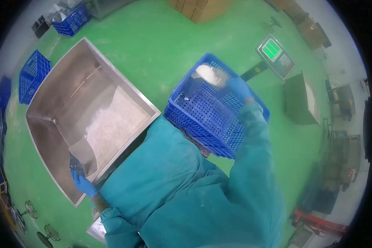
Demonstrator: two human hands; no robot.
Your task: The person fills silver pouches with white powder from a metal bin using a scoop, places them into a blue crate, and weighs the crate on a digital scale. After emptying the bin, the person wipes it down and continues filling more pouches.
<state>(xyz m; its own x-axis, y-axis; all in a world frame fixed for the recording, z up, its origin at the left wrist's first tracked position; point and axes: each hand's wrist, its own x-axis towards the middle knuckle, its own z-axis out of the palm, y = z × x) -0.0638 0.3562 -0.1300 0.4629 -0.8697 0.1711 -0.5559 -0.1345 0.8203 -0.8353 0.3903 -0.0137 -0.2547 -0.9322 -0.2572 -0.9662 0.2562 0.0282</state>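
My left hand [84, 184], in a blue glove, is closed around the dark handle of a metal scoop [83, 153]. The scoop's blade rests inside a large stainless-steel bin [64, 91], by a heap of white powder [115, 126]. Over the far side of a blue plastic crate [208, 109], my gloved right hand [240, 89] is smeared by motion. It appears to grip the near end of a clear bag of white powder [212, 75], also blurred. A small white piece [187, 98] shows at the crate's left wall.
Behind the crate, a scale display [275, 56] with lit green digits stands on a post. A metal box [301, 99] is farther right on the green floor. More blue crates [34, 76] lie left of the bin, and a cardboard box [199, 9] stands at the back.
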